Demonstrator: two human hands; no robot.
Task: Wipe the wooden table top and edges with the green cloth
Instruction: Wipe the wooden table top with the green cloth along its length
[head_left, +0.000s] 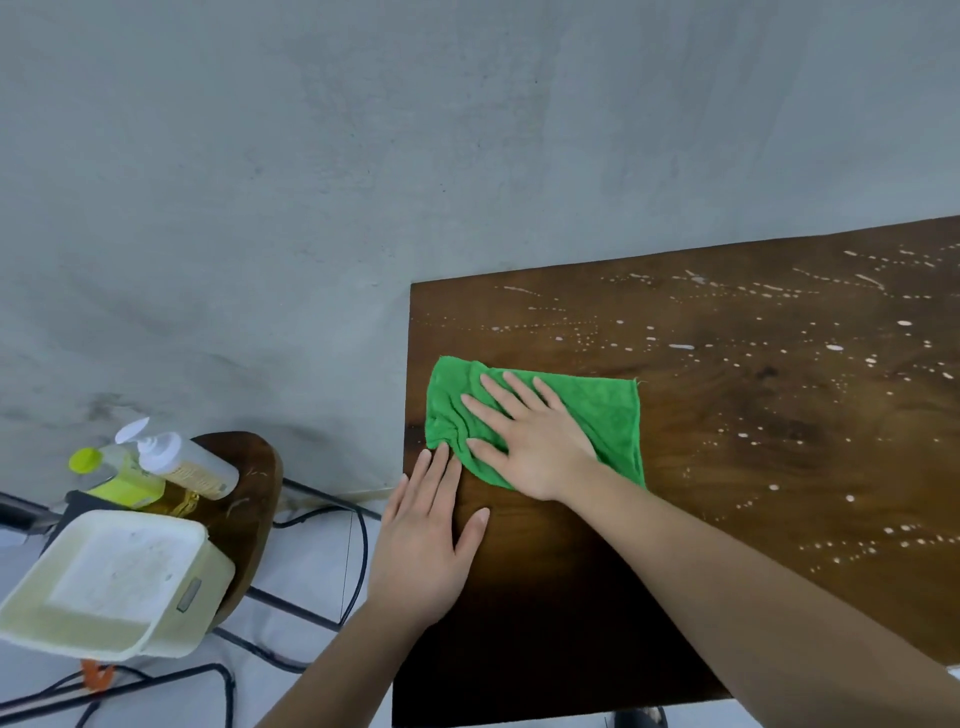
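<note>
while the green cloth (540, 421) is spread near the left edge of the wooden table (727, 467), it is pressed flat by the right hand (530, 441), fingers straight. the left hand (426, 540) is laid flat beside it, fingers straight, fingertips touching the cloth's edge.

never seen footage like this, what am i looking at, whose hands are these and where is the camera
No machine here: one camera worn on a person's head looks down at their two bare hands. The right hand presses flat on a green cloth on a wooden table. The left hand lies flat on the wood beside it, fingertips at the cloth's edge. White droplets speckle the tabletop. On a stool to the left sit two bottles and a cream tub. Nothing is gripped.
</note>
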